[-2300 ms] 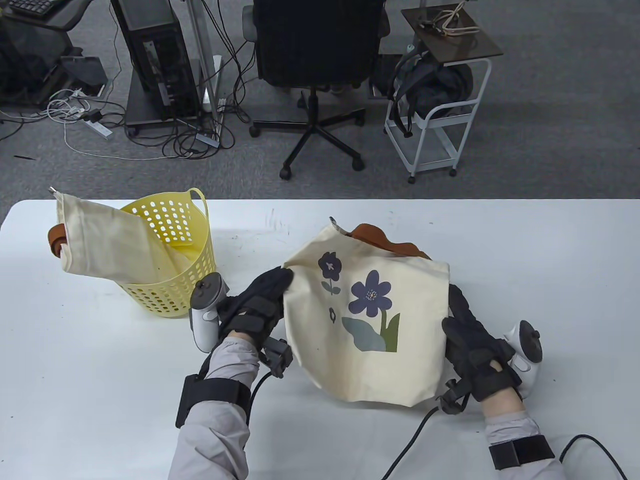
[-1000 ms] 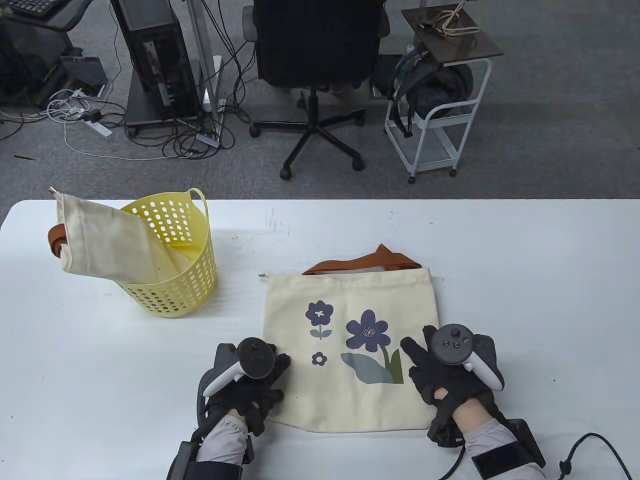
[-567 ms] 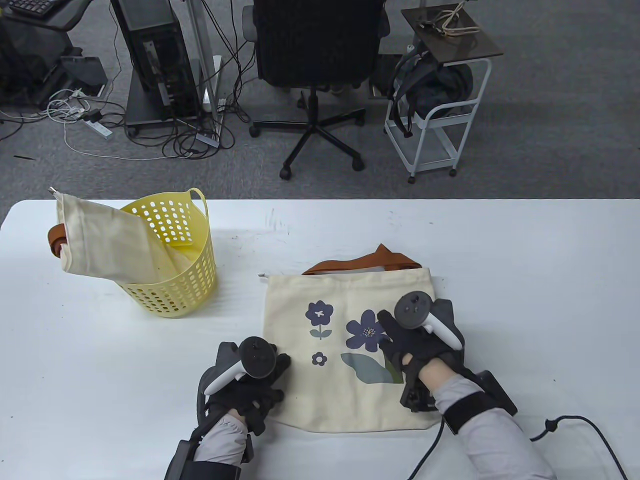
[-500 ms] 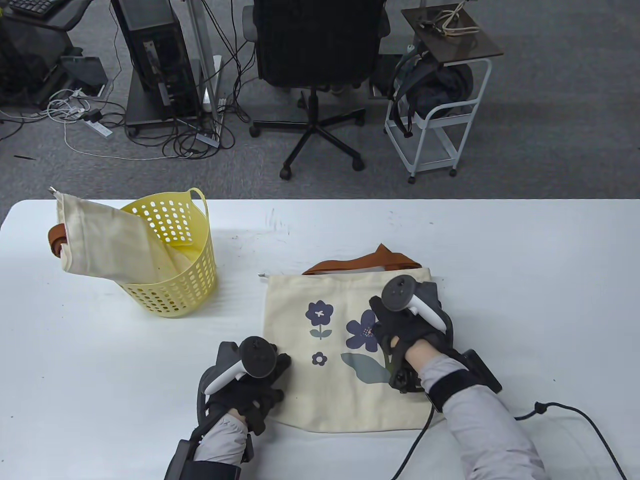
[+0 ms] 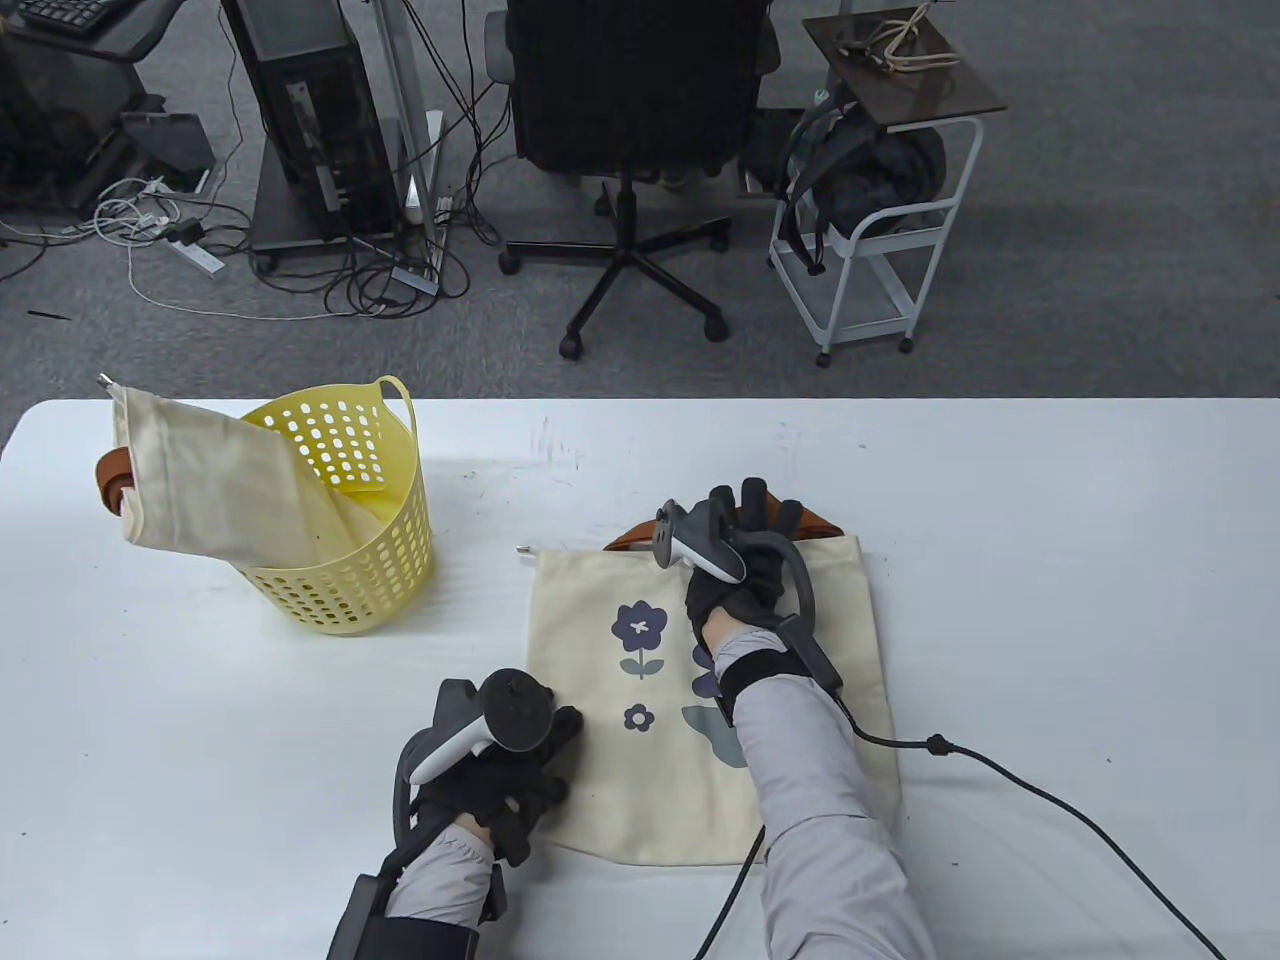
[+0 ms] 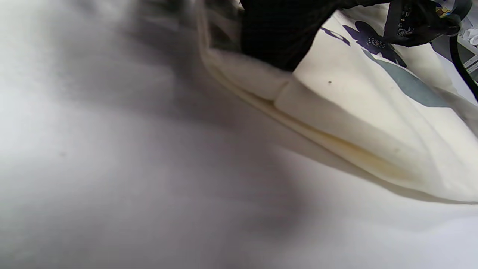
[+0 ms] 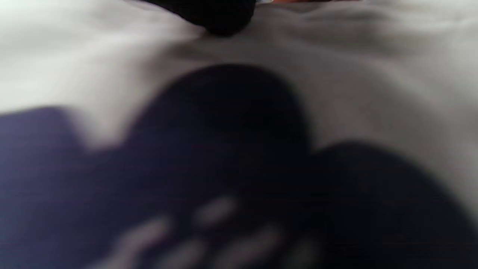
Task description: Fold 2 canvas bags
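The right hand [image 5: 745, 560] and its sleeve are covering the big flower on the flowered bag [image 5: 600, 790], its fingertips lying over the brown handles [image 5: 625, 538]. The right wrist view is blurring to smudges.

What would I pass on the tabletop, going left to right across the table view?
Plain canvas bag hanging out of the basket → yellow basket → left hand at the flower bag's lower left corner → flower-print canvas bag → right hand reaching to its brown handles.

Yellow basket [image 5: 345, 520] left; right clear.
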The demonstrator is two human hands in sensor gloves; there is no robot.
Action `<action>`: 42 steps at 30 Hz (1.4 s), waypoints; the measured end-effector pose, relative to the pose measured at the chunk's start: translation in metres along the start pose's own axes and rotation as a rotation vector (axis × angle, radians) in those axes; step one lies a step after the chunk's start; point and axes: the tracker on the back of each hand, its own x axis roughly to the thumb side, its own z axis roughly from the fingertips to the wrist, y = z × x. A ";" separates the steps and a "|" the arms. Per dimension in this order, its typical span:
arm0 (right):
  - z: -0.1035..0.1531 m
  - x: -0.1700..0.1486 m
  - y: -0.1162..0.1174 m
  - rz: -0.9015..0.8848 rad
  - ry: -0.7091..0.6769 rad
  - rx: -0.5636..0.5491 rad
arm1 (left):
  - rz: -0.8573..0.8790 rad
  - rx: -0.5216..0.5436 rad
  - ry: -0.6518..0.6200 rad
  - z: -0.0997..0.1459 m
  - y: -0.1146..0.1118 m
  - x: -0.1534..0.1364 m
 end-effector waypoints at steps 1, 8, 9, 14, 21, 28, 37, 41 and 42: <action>-0.004 -0.008 -0.003 0.004 0.037 -0.006 | 0.003 -0.001 0.002 0.000 0.000 0.000; -0.004 -0.072 -0.065 -0.047 0.137 -0.144 | 0.006 -0.004 0.011 0.000 0.001 -0.001; 0.000 -0.080 -0.079 -0.066 0.140 -0.177 | 0.007 -0.005 0.011 0.000 0.001 -0.001; 0.015 -0.097 -0.129 -0.219 0.085 -0.303 | 0.009 -0.006 0.011 0.000 0.000 -0.001; 0.012 -0.075 -0.130 -0.406 -0.133 -0.349 | 0.012 -0.008 0.011 0.000 0.000 -0.001; -0.011 -0.055 -0.075 -0.280 -0.102 0.220 | 0.016 -0.009 0.009 0.000 0.000 -0.002; 0.013 -0.111 -0.043 -0.386 -0.141 0.235 | 0.027 -0.011 0.007 0.000 0.001 -0.003; 0.043 -0.136 -0.015 -0.404 -0.204 0.256 | 0.023 -0.012 0.007 0.000 0.000 -0.003; 0.049 -0.140 -0.009 -0.399 -0.223 0.260 | 0.021 -0.011 0.007 0.000 0.000 -0.003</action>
